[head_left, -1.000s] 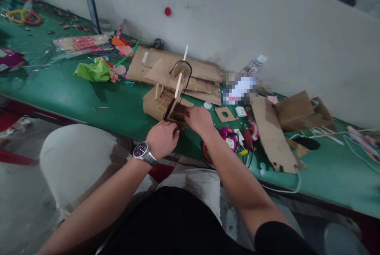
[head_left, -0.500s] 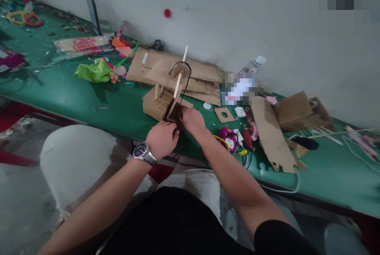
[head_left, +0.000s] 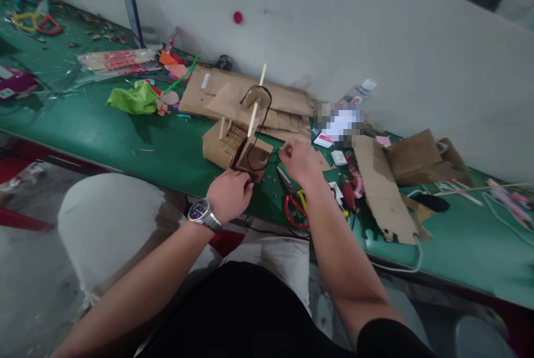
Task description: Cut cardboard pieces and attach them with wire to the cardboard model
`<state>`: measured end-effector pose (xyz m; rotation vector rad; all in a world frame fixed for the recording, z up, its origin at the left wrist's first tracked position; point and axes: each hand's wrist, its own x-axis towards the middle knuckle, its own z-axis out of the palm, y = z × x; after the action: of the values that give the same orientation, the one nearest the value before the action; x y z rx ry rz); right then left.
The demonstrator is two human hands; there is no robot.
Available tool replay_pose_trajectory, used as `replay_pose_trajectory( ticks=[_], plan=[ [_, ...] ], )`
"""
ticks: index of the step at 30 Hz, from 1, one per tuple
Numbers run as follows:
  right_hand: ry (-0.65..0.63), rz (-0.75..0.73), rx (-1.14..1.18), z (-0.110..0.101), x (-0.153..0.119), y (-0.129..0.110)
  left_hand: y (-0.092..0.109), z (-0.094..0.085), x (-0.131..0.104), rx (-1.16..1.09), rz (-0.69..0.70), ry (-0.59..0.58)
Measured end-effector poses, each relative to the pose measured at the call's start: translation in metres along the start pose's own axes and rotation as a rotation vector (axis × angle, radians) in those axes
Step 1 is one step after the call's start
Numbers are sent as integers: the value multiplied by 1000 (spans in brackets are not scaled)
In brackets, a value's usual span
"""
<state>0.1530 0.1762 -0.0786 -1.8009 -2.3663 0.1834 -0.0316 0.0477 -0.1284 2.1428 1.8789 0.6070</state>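
Note:
A small cardboard model (head_left: 213, 151) stands at the table's front edge, with an open box-like section on its right. A pale wooden stick (head_left: 252, 120) runs through a round cardboard disc (head_left: 257, 100) above it. My left hand (head_left: 228, 195) has its fingers closed on the model's near edge; the fingertips are partly hidden. Black cord (head_left: 267, 120) hangs from the disc, loops past the box section and reaches my right hand (head_left: 301, 162). That hand is pinched on the cord, to the right of the model. Below it lie scissors (head_left: 291, 214) with red and yellow handles.
Flat cardboard sheets (head_left: 196, 91) lie behind the model. Green crumpled material (head_left: 136, 99) is to the left. A large cardboard piece (head_left: 377, 191) and a cardboard box (head_left: 411, 158) occupy the right side. A clear bottle (head_left: 359, 93) lies near the wall.
My right hand has moved right, away from the box section, drawing the cord with it. The box's inside and the scissors now show. My left hand stays at the model's edge.

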Motion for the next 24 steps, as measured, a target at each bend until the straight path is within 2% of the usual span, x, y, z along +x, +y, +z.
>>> replay_pose_trajectory(
  ticks=[9, 12, 18, 24],
  plan=[
    [154, 131, 64, -9, 9, 39, 0, 1, 0, -15, -7, 7],
    [175, 100, 104, -9, 9, 45, 0, 2, 0, -16, 1, 10],
    [104, 36, 248, -8, 5, 48, -1, 4, -1, -10, 10, 25],
    [108, -59, 332, -7, -2, 51, -1, 2, -1, -13, -2, 11]
  ],
)
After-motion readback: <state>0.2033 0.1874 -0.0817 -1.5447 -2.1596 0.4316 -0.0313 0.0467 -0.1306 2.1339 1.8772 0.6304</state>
